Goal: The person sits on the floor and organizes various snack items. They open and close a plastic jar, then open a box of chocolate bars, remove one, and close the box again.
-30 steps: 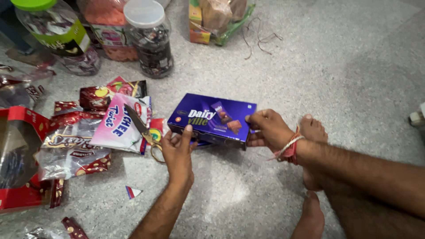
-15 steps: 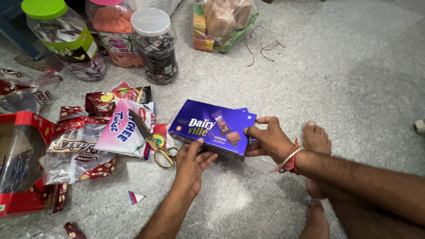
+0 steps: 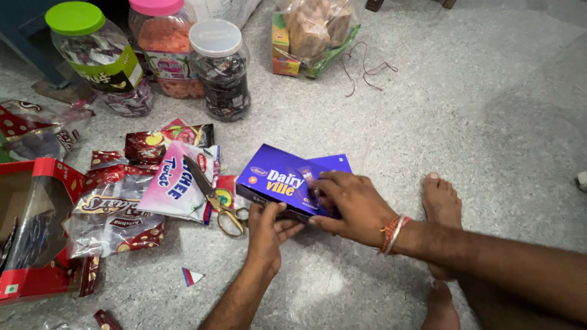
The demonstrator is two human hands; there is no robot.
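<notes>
A purple rectangular carton [image 3: 282,178] rests low over the grey floor in front of me. My left hand [image 3: 267,232] grips its near edge from below, fingers curled under it. My right hand [image 3: 348,205], with red and white thread bands at the wrist, lies flat on the carton's top right part, covering its end. Scissors with yellow handles [image 3: 215,198] lie just left of the carton on a pile of wrappers.
Candy packets [image 3: 171,180] are heaped to the left beside an open red box [image 3: 36,232]. Three plastic jars [image 3: 221,67] stand at the back, plus a clear bag of snacks [image 3: 312,33]. My bare feet [image 3: 441,201] rest at the right. A wrapper scrap [image 3: 192,276] lies near.
My right hand slid from the carton's right end onto its top face. The left hand shifted under the near edge. The carton sits a little lower and closer to me.
</notes>
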